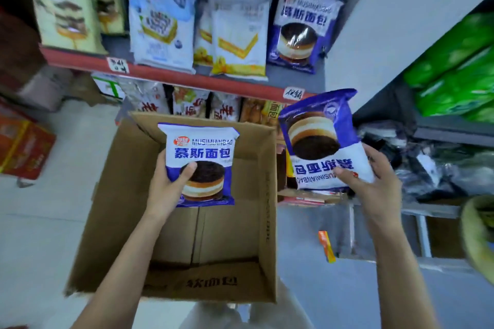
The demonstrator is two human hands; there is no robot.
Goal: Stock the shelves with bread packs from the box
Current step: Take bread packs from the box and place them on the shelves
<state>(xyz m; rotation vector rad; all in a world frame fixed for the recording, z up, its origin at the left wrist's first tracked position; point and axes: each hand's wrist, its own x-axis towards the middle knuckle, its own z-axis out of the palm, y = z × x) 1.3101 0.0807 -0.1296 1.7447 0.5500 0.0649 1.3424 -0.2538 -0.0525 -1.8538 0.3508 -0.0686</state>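
My left hand [168, 184] grips a blue-and-white bread pack [203, 157] upright above the open cardboard box [125, 195]. My right hand [374, 181] holds a second bread pack [320, 139] of the same kind, turned upside down, to the right of the box. The box's inside shows only bare cardboard beneath the left pack. A stack of matching packs [302, 27] stands at the right end of the upper shelf [165, 75], above and behind my right hand's pack.
Other white and cream bread packs [163, 24] fill the upper shelf. More packs [192, 104] line the lower shelf behind the box. Green bags [454, 69] lie on a rack at right. Red cartons [24, 144] sit on the floor at left.
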